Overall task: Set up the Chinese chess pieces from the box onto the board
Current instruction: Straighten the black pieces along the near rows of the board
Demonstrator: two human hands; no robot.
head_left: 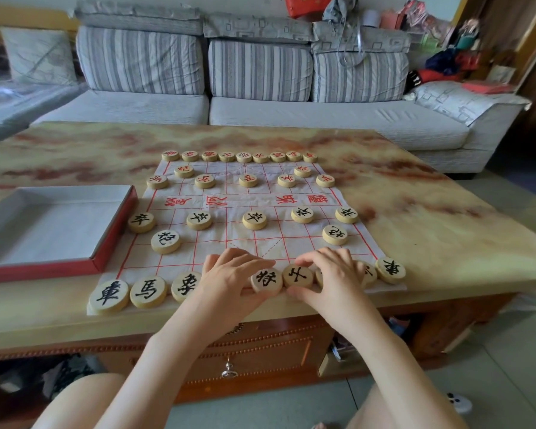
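Bare knees [84, 397] sit before a low table [446, 243] with a marbled yellow top. On it lies the cloth board [260, 239] with pieces [254, 220] in rows, and the box [59, 224] just left of it. The left hand [229, 274] lies flat, fingers straight, over the near row. The right hand [334, 274] pinches a black piece [297, 275]. A striped grey sofa [260, 113] stands behind.

- The table [430, 218] fills the middle of the frame, its glossy top marbled yellow and rust (carved wooden drawers show under the near edge).
- A white cloth board [254, 199] with red grid lines lies flat at centre.
- An open box [115, 230], red-walled and white inside, lies at middle left, just beside the cloth.
- A row of red-lettered pieces [244, 157] lines the cloth's far edge (on cloth or bare top, unclear).
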